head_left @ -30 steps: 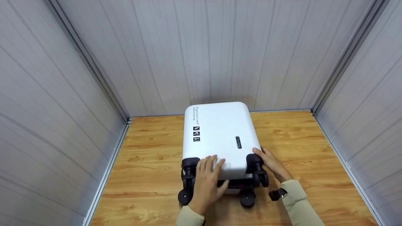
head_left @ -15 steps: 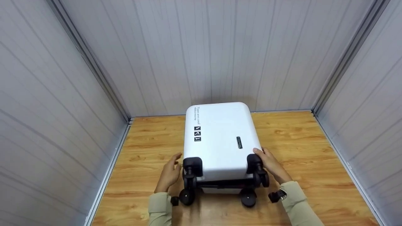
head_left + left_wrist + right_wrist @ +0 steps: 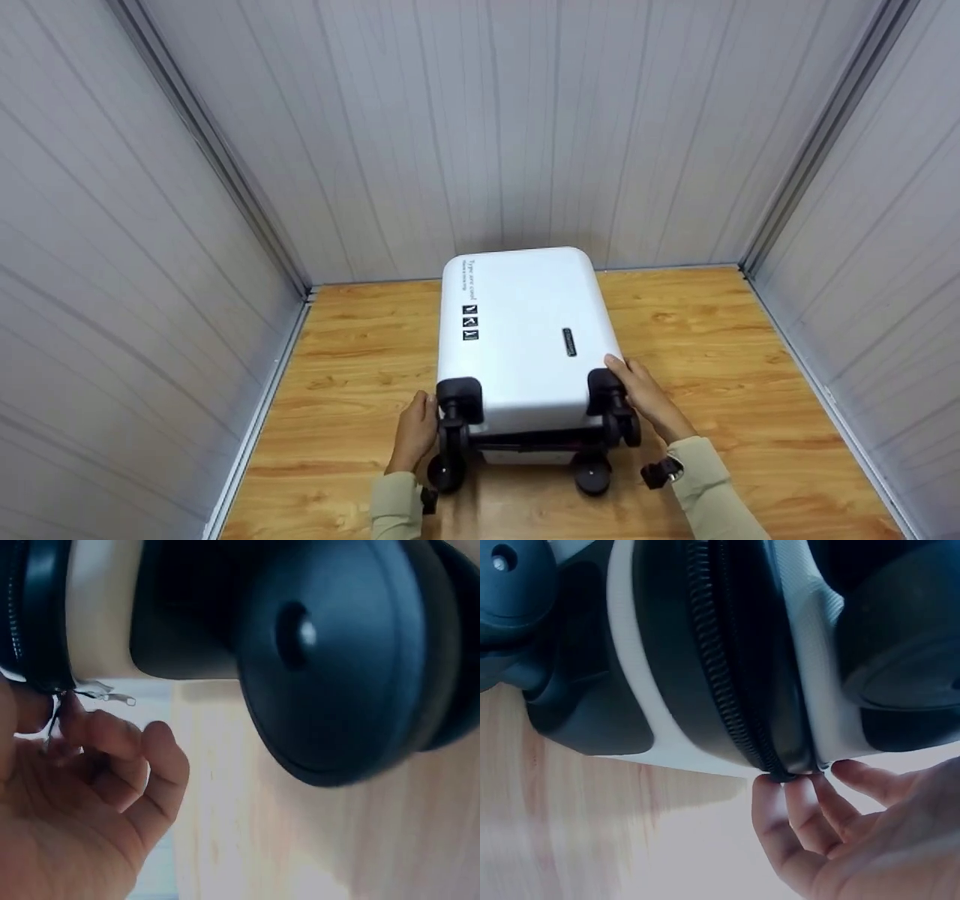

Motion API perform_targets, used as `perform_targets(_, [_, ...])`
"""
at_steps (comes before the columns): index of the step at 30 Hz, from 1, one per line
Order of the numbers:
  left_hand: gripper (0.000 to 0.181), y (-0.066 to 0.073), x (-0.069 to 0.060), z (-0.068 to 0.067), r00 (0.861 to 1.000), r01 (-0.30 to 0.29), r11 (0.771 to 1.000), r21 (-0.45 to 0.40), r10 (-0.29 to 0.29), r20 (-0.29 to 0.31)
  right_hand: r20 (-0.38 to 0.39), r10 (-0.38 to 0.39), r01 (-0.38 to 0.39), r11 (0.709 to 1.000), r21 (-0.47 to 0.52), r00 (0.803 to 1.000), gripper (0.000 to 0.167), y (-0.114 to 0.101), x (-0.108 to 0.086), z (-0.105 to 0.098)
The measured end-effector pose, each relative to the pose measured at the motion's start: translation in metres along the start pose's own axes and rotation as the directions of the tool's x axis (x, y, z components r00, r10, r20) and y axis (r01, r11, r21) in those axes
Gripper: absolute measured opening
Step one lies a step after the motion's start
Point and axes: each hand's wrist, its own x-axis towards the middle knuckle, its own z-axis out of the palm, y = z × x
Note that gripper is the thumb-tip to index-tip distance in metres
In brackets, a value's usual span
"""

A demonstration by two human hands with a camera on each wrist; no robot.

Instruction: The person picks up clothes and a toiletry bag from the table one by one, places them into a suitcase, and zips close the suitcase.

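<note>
A white hard-shell suitcase (image 3: 525, 322) lies flat on the floor, its black wheels (image 3: 592, 472) facing me. At its left side, my left hand (image 3: 416, 431) is beside the seam; in the left wrist view the curled fingers and thumb pinch a small zipper pull (image 3: 54, 720). A second metal pull (image 3: 116, 697) dangles by the fingertips. My right hand (image 3: 652, 397) rests at the right side near the front wheel, thumb on the upper shell. Its fingertips touch the side along the black zipper (image 3: 720, 652) in the right wrist view. That zipper looks closed there.
Wood-look floor (image 3: 352, 360) extends around the suitcase. Pale panelled walls stand behind (image 3: 495, 135), at left (image 3: 112, 262) and at right (image 3: 885, 285). The suitcase's far end lies close to the back wall.
My left hand has moved from the suitcase's front face over to its left side and now pinches a zipper pull there. The right hand and the suitcase have stayed put.
</note>
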Motion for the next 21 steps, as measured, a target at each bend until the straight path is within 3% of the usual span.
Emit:
perform_targets(3, [0.024,-0.001,-0.003,0.002,0.996,-0.058,0.993,0.105,0.065,-0.061,0.047,-0.031,0.030,0.999,0.019,0.998,0.079,0.008,-0.003,-0.004])
perform_targets(6, [0.024,0.000,-0.005,0.005,0.976,-0.100,0.962,0.253,0.144,-0.163,0.092,-0.065,0.062,0.997,0.037,0.994,0.076,0.022,-0.008,-0.012])
perform_targets(9, [0.026,0.002,-0.007,0.009,0.958,-0.068,0.943,0.325,0.153,-0.244,0.104,-0.121,0.113,0.990,0.079,0.987,0.067,0.039,-0.012,-0.018])
perform_targets(12, [0.028,0.002,-0.008,0.013,0.947,-0.045,0.943,0.330,0.146,-0.286,0.136,-0.202,0.193,0.978,0.080,0.970,0.066,0.058,-0.015,-0.022])
perform_targets(15, [0.029,0.000,-0.008,0.017,0.935,-0.065,0.951,0.301,0.164,-0.313,0.196,-0.291,0.302,0.953,-0.030,0.937,0.090,0.072,-0.019,-0.019])
perform_targets(17, [0.028,-0.002,-0.008,0.019,0.922,-0.094,0.955,0.280,0.190,-0.337,0.193,-0.334,0.359,0.926,-0.114,0.923,0.109,0.075,-0.020,-0.012])
perform_targets(21, [0.027,-0.007,-0.007,0.023,0.884,-0.161,0.956,0.247,0.251,-0.395,0.073,-0.343,0.351,0.902,-0.250,0.936,0.134,0.076,-0.019,0.012])
